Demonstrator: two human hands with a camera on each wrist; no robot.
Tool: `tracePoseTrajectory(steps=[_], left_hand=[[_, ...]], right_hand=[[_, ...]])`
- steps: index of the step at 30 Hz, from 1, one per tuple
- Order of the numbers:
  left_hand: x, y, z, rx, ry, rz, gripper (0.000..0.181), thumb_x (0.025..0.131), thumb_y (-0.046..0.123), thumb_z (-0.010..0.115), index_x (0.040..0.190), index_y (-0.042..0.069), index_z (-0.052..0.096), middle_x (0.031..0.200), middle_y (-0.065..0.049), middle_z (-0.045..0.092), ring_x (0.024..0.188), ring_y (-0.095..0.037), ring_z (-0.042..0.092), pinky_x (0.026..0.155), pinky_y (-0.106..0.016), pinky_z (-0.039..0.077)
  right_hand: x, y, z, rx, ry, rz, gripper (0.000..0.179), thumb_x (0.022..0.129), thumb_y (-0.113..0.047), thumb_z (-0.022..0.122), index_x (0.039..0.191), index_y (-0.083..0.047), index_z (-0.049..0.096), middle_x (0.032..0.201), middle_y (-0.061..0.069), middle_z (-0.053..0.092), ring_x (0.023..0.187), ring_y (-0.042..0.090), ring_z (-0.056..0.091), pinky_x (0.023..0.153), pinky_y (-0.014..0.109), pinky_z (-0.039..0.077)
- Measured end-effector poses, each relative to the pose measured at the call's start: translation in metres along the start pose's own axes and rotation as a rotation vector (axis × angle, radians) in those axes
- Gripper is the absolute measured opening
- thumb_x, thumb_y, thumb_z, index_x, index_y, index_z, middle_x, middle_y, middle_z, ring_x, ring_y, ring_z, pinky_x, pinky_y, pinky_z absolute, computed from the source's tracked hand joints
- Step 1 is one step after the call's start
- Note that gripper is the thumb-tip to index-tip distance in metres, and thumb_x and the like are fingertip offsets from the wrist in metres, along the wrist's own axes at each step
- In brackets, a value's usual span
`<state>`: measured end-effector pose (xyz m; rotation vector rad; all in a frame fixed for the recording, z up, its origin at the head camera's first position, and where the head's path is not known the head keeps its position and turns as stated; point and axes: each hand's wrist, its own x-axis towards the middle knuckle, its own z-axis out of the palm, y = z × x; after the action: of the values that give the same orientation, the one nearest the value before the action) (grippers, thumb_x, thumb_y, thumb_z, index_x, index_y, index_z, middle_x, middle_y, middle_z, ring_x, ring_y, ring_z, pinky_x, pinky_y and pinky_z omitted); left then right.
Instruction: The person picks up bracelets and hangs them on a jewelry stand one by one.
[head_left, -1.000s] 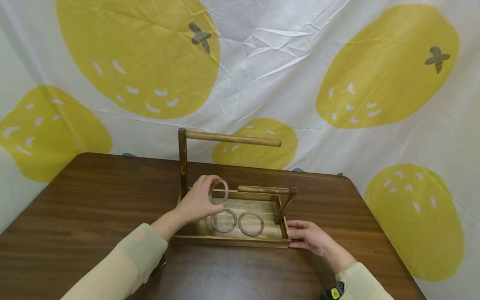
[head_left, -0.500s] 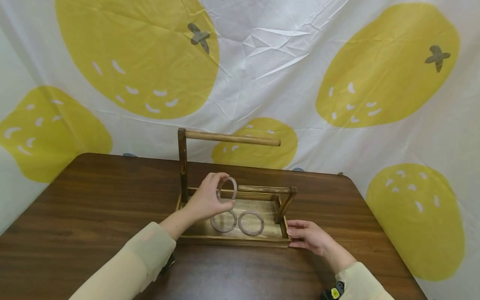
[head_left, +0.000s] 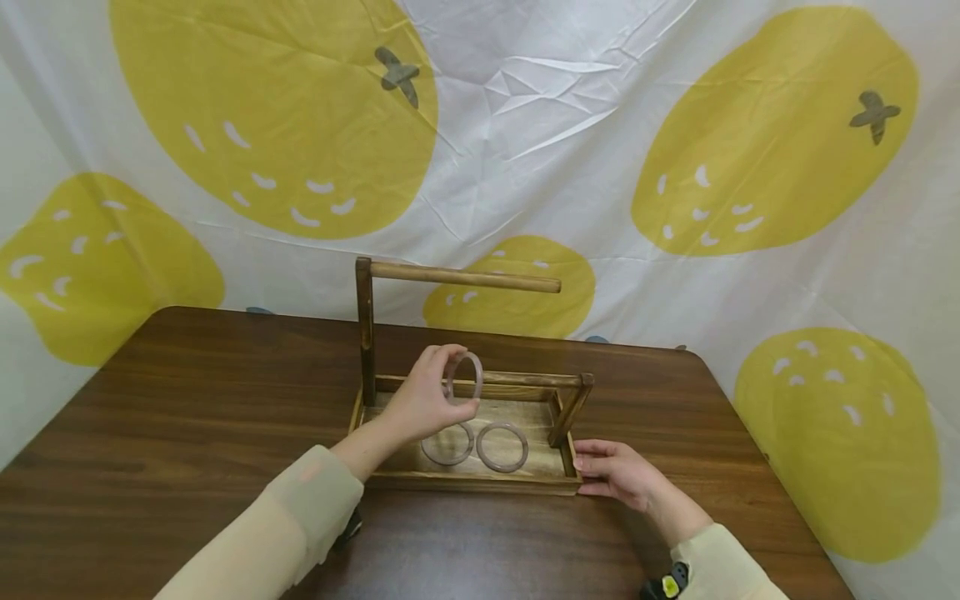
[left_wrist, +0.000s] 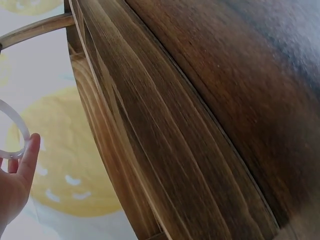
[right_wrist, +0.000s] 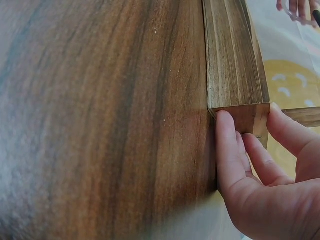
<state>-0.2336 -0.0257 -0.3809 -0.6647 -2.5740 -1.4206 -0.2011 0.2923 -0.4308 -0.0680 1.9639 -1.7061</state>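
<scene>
My left hand pinches a pale translucent bangle upright between thumb and fingers. The bangle is at the left end of the lower bar of a wooden jewelry stand; whether the bar's end is inside the ring I cannot tell. Two more bangles lie flat in the stand's tray, a left bangle partly behind my left hand and a right bangle. At the tray's right end, my right hand holds the corner, thumb on the rim and fingers against the outer end wall.
A higher bar runs rightward from the tall left post over the tray. The short right post carries the lower bar. Under the stand is a dark wooden table, with a lemon-print cloth behind it.
My left hand has carried its bangle rightward and slightly up, to the lower bar's left end. The right hand, the stand and the two lying bangles have stayed put.
</scene>
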Motion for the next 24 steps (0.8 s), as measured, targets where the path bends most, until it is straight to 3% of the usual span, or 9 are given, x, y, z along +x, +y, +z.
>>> tracePoseTrajectory(steps=[11, 24], left_hand=[[0.001, 0.003, 0.009, -0.061, 0.012, 0.002, 0.065, 0.075, 0.017, 0.072, 0.131, 0.003, 0.043, 0.124, -0.016, 0.046, 0.102, -0.025, 0.05, 0.08, -0.033, 0.052], [0.003, 0.004, 0.02, -0.13, 0.031, -0.047, 0.066, 0.077, 0.016, 0.072, 0.133, -0.001, 0.041, 0.127, -0.018, 0.042, 0.109, -0.03, 0.047, 0.081, -0.033, 0.052]], right_hand=[[0.002, 0.002, -0.001, 0.006, 0.009, 0.011, 0.061, 0.092, -0.012, 0.057, 0.137, 0.017, 0.027, 0.1, -0.002, 0.061, 0.091, 0.01, 0.06, 0.08, 0.031, 0.054], [0.0, 0.001, 0.0, 0.009, 0.01, -0.005, 0.059, 0.093, -0.01, 0.055, 0.137, 0.018, 0.026, 0.098, -0.004, 0.062, 0.09, 0.009, 0.06, 0.08, 0.031, 0.054]])
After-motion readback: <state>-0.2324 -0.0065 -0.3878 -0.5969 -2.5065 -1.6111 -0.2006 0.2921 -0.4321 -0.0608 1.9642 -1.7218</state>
